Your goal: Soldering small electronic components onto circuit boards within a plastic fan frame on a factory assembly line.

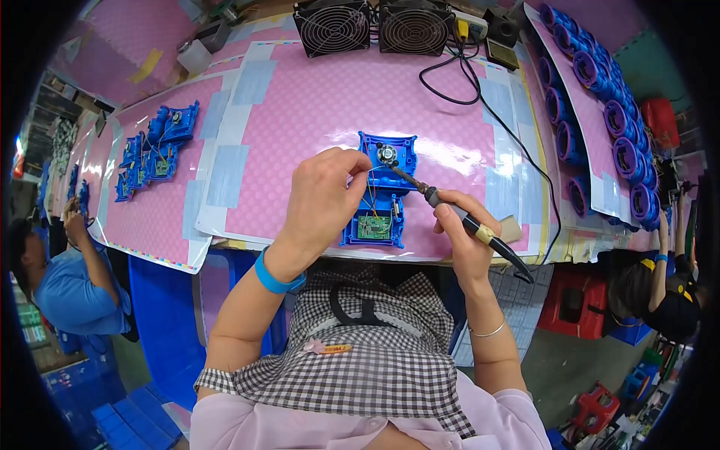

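Observation:
In front of me lies an opened blue plastic housing in two halves. Its far half carries a small round speaker; the near half holds a green circuit board, with thin wires running between them. My right hand is closed round the handle of a soldering iron, whose tip reaches to the edge of the speaker. My left hand pinches a thin wire beside the far half, just left of the iron's tip. The fingertips partly hide the wire's end.
Two black fans stand at the table's far edge. A black cord runs along the right side. More blue housings lie at left; blue ring-shaped parts fill a rack at right. Co-workers sit at left and right.

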Tool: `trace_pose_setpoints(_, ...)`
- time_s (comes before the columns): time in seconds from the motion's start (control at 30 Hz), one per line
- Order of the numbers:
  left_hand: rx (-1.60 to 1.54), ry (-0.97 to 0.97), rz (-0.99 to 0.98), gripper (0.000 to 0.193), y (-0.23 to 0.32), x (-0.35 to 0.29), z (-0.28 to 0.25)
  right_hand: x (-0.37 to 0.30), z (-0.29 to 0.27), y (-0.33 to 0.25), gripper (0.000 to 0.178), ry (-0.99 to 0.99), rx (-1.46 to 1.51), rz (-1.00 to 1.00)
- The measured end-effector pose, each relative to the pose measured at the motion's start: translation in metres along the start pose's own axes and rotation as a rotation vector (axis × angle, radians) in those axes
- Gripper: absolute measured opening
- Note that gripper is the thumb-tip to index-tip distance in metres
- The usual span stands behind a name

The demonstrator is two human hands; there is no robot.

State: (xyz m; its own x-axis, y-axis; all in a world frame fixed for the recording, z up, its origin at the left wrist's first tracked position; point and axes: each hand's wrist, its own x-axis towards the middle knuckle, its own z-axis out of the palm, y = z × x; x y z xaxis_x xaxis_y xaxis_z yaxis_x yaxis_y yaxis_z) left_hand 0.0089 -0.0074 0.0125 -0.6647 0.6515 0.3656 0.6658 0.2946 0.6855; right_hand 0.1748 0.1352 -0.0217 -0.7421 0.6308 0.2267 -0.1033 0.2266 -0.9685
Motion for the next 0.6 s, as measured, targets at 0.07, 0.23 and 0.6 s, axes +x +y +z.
trace_pose_setpoints(0.07, 0.035, -0.004, 0.039, 0.010, -0.0040, 0.0014, 0.0055, 0.0007, 0.0006, 0.0008, 0.021, -0.002, 0.012, 0.017)
trace_pose_setpoints(0.23, 0.080, -0.015, 0.050, 0.010, -0.0028, 0.0042, 0.0074, 0.0011, -0.0003, 0.0045, 0.021, 0.009, -0.020, 0.011)
trace_pose_setpoints(0.6, 0.135, -0.043, 0.081, 0.011, -0.0014, 0.0059, 0.0065, 0.0028, 0.0031, -0.0036, 0.018, -0.004, -0.088, -0.097)
